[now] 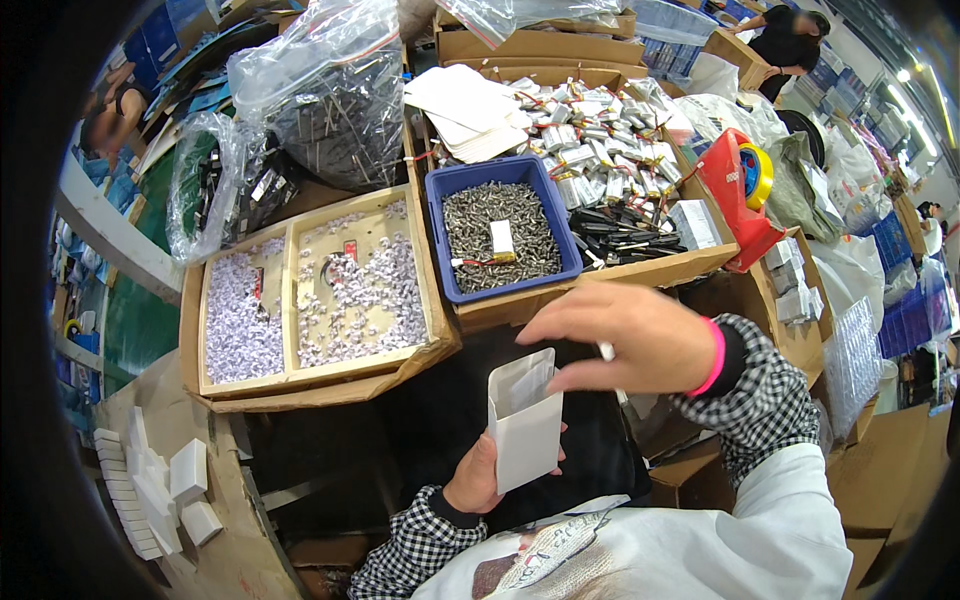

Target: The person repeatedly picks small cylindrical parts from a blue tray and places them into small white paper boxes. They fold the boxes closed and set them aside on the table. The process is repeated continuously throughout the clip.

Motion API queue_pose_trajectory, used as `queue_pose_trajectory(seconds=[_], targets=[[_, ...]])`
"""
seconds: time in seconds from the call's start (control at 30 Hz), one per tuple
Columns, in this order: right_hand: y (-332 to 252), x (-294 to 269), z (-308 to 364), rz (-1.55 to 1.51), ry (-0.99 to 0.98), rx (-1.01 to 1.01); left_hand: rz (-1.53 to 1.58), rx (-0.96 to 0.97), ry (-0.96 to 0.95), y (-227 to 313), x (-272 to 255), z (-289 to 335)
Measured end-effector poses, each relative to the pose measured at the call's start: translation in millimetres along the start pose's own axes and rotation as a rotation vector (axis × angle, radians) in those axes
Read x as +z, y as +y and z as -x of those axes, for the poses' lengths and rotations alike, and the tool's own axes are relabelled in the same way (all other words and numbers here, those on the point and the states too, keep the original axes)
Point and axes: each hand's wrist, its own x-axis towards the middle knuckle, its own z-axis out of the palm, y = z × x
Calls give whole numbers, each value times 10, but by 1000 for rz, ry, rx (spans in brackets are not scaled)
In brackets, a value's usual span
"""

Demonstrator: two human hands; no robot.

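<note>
On my feed, the freest room for the hands is the dark area left of centre, bounded above by the front edge of a divided wooden tray and the cardboard rim running right from it. The white box stands slightly tilted at lower centre, mouth upward, with the left hand clamped around its lower part. Just above, the right hand has thumb and forefinger apart by the box's mouth; a small whitish bit shows between its fingers, but I cannot tell whether it is gripped. The hands are apart from each other.

Above them, I have a blue tub of metal pieces, with silver packs heaped behind it. At upper right, a red tape dispenser blocks that side; a clear plastic bag bulges at upper left. White cartons sit lower left.
</note>
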Motion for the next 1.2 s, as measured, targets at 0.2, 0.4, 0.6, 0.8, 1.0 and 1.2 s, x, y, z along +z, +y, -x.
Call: queue_pose_trajectory(seconds=[0.2, 0.4, 0.6, 0.8, 1.0, 1.2], targets=[[295, -576, 164, 8, 281, 371, 68, -53, -24, 55, -34, 46], [845, -792, 171, 321, 165, 496, 103, -88, -98, 54, -70, 52], [1151, -615, 138, 800, -67, 670, 37, -9, 44, 148, -72, 11], [1150, -631, 127, 917, -150, 716, 45, -59, -25, 172, -65, 11], [956, -779, 190, 182, 144, 569, 54, -41, -23, 160, -72, 0], [721, -843, 11, -750, 313, 621, 61, -24, -25, 170, -69, -11]])
